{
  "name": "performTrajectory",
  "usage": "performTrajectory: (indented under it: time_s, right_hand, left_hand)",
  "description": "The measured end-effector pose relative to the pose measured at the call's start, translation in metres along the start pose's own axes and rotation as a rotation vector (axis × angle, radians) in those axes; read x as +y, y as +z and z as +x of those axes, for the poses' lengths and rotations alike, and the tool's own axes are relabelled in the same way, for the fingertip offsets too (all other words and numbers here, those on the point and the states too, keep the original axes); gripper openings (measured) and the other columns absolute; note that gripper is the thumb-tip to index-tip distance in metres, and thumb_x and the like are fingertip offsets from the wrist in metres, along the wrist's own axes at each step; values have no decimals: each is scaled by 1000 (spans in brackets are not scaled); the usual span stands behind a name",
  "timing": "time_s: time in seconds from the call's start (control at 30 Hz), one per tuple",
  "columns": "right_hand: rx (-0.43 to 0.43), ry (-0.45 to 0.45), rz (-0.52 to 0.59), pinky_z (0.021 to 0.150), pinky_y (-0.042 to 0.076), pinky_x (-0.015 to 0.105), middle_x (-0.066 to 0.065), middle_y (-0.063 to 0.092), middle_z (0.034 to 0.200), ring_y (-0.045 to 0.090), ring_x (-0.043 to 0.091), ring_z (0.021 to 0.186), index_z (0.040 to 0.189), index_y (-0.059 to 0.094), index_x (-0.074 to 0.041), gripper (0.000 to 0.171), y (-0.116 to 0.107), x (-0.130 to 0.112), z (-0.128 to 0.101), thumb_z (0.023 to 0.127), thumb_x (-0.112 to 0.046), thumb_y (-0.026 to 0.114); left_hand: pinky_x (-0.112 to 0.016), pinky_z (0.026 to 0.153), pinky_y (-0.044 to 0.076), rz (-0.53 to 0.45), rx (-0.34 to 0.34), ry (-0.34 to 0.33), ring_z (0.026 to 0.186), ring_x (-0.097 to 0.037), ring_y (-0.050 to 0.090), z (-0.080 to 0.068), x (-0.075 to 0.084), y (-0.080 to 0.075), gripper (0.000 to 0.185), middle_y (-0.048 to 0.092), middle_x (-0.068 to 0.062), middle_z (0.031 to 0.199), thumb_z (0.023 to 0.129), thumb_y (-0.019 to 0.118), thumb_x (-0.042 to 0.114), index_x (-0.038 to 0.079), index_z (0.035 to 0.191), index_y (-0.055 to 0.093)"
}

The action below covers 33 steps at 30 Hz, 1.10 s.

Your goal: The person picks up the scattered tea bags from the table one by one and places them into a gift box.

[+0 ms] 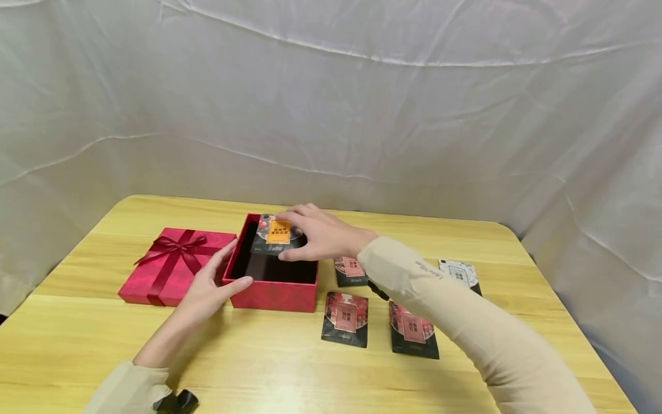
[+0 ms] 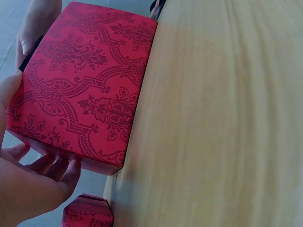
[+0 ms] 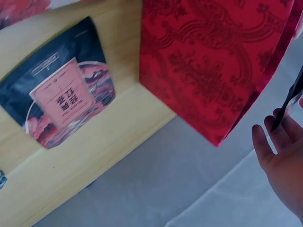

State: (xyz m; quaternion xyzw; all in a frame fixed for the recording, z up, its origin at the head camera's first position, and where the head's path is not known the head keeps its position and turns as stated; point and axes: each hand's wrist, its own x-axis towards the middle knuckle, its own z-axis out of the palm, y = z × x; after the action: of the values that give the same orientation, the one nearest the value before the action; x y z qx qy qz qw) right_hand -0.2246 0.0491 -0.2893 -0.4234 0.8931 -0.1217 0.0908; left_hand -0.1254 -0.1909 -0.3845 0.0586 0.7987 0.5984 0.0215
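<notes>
On the wooden table (image 1: 258,356), mid-packing, the right hand (image 1: 315,233) pinches a packet (image 1: 276,233) over the open red box (image 1: 271,290) near the back edge, the left hand (image 1: 209,287) bracing its wall with straight fingers; lowering it flat likely follows.

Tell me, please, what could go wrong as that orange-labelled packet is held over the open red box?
1. The right hand pinches the orange-labelled packet only at its edge, above the far rim of the red box; it might slip and land askew.
2. The left hand merely rests against the box's left wall, so a nudge could slide the box into the lid beside it.
3. The right sleeve hangs over the pink-labelled packets and could sweep them.
</notes>
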Motion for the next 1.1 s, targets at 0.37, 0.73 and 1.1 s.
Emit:
performTrajectory:
  time_s: [0.37, 0.73, 1.1]
  right_hand:
    - [-21, 7, 4, 102, 38, 38, 4, 34, 150, 38, 17, 125, 152, 31, -19, 79, 5, -7, 3, 88, -51, 64]
    - [-35, -3, -3, 106, 33, 40, 5, 34, 150, 35, 20, 132, 152, 33, -18, 77, 13, -7, 2, 89, -53, 62]
    - [-68, 25, 23, 111, 25, 43, 9, 25, 156, 26, 26, 140, 152, 33, -17, 70, 12, -5, 1, 94, -47, 58]
  left_hand:
    - [-18, 87, 42, -10, -1, 0, 124, -32, 43, 0, 1, 1, 81, 36, -17, 148, 92, 68, 18, 17, 156, 19]
    - [-17, 86, 42, -27, -5, -1, 125, -35, 41, 0, -3, 0, 81, 34, -18, 148, 92, 68, 17, 17, 156, 19]
    - [-16, 86, 43, -32, 6, 15, 126, -34, 43, -1, -4, 0, 80, 38, -19, 147, 91, 68, 16, 16, 156, 21]
